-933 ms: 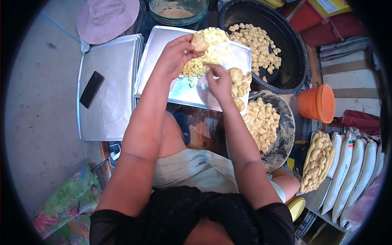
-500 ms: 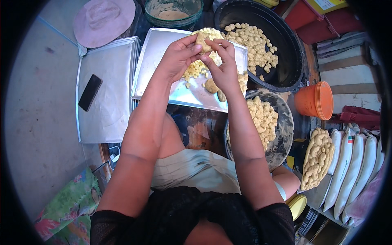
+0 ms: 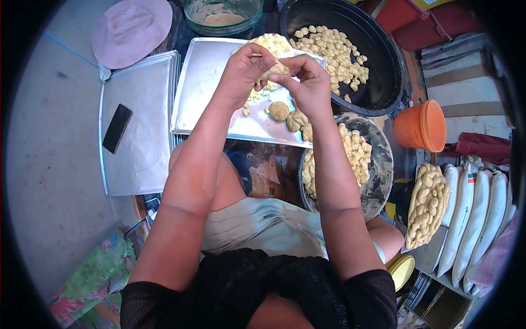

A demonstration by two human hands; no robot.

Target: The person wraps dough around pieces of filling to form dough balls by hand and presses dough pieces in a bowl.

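Observation:
Over the metal tray (image 3: 200, 71), a small piece of dough (image 3: 277, 71) is pinched between my two hands. My left hand (image 3: 239, 77) grips its left side with thumb and fingers. The fingers of my right hand (image 3: 310, 83) press its right edge, thumb beneath. Small yellow cubes (image 3: 257, 95) lie on the tray, partly hidden by my hands, and a larger pale yellow heap (image 3: 273, 42) sits behind them. Nearer me on the tray rest a round dough ball (image 3: 279, 111) and several dough lumps (image 3: 296, 122), partly covered by my right wrist.
A black tub (image 3: 392, 90) holding dough balls (image 3: 334, 52) stands back right. Beside my right forearm is a round pan (image 3: 382, 164) of dough pieces (image 3: 356, 156). An orange bucket (image 3: 419, 126) stands farther right. Stacked trays (image 3: 145, 148) carrying a phone (image 3: 117, 128) lie left.
My hands have come slightly nearer to me, and the dough between them now looks folded and narrower. My right fingers have shifted to its right edge. The view has shifted slightly.

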